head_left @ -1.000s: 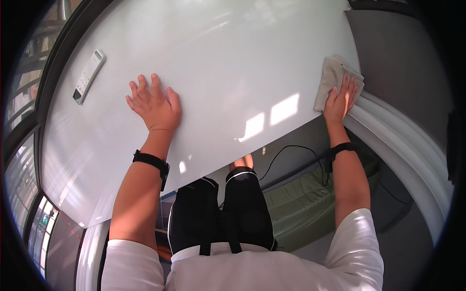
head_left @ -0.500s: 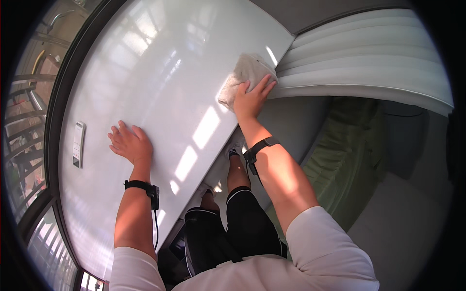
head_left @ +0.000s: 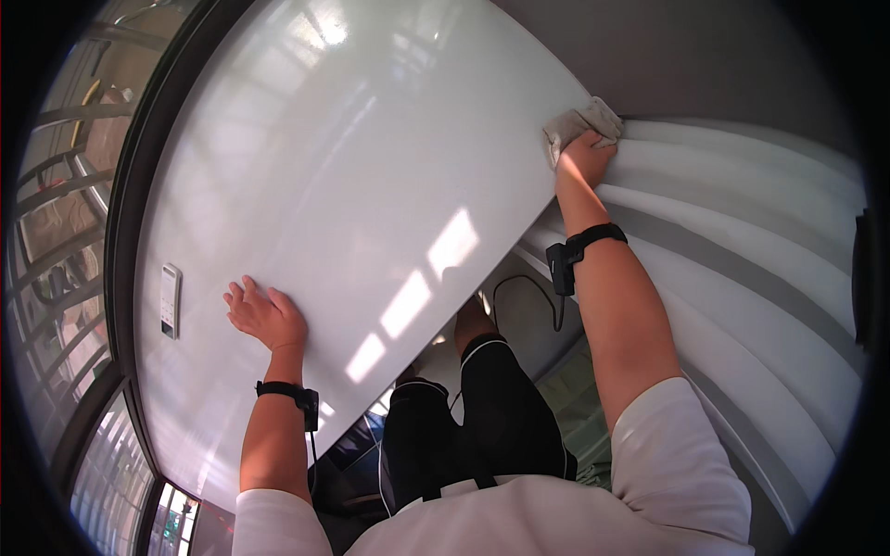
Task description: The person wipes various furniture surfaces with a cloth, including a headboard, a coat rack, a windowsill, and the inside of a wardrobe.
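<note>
At upper right, the right hand (head_left: 586, 161) holds a beige cloth (head_left: 577, 126), apparently bunched, at the edge of a glossy white tabletop (head_left: 371, 176); left of centre, the left hand (head_left: 269, 317) rests near a white remote control (head_left: 171, 295).

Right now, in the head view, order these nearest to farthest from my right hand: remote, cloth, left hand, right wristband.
From your right hand:
1. Cloth: touching it, at the table's right end.
2. Right wristband: on the same arm.
3. Left hand: across on the table's left part.
4. Remote: farther left, past the left hand.
</note>
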Motion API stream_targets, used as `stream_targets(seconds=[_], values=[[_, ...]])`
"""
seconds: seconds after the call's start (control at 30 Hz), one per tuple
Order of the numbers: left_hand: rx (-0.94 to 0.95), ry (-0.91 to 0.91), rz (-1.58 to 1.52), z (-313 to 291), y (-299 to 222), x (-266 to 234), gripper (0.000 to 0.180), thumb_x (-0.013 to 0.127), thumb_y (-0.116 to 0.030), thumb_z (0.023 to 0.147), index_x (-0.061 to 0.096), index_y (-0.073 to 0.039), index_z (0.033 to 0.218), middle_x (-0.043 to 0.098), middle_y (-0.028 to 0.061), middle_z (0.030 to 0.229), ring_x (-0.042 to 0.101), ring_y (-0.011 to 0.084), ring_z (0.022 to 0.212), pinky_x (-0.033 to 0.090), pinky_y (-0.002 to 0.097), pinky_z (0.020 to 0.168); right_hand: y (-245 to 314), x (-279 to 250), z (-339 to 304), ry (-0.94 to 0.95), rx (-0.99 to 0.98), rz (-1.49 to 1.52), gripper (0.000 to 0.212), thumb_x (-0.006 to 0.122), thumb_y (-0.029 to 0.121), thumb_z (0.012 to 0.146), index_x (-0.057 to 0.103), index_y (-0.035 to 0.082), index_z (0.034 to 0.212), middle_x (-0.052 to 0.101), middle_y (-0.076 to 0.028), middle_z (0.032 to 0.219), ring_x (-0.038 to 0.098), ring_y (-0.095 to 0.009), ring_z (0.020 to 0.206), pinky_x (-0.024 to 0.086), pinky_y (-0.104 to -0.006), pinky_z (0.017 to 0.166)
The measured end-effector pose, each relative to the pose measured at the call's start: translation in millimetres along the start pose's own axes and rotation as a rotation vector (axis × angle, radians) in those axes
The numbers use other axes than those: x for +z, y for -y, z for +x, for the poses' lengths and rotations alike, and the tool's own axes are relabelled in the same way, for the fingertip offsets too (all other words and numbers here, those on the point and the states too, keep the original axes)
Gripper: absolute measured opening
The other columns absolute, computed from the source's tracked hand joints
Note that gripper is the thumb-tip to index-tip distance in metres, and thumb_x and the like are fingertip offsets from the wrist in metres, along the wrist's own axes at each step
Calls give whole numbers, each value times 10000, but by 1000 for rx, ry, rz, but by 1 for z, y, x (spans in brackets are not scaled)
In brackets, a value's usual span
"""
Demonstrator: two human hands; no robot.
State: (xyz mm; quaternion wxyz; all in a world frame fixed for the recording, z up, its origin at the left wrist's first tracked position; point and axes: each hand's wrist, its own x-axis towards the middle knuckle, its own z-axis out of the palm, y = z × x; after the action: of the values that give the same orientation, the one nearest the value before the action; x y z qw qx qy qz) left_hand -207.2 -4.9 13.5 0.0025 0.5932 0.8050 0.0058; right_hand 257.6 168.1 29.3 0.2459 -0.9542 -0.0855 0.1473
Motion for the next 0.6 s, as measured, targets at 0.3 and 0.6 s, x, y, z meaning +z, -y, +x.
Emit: stream_targets(seconds=[0.3,0.6], values=[[33,8,-89,0,-9,12,533,414,-208,913,340,35,1381,259,235,1444,152,429,1385,77,560,1111,-17,5,212,503,160,838,437,375,375,1005,446,71,1311,538,-52,1226,540,-202,1099,437,-331,959],[65,-21,-87,-2,8,15,532,372,-243,939,318,17,1401,235,229,1450,156,421,1379,97,530,1107,-49,18,157,372,-195,925,386,385,317,1010,480,37,1258,571,-66,1130,571,-176,979,460,-308,878]])
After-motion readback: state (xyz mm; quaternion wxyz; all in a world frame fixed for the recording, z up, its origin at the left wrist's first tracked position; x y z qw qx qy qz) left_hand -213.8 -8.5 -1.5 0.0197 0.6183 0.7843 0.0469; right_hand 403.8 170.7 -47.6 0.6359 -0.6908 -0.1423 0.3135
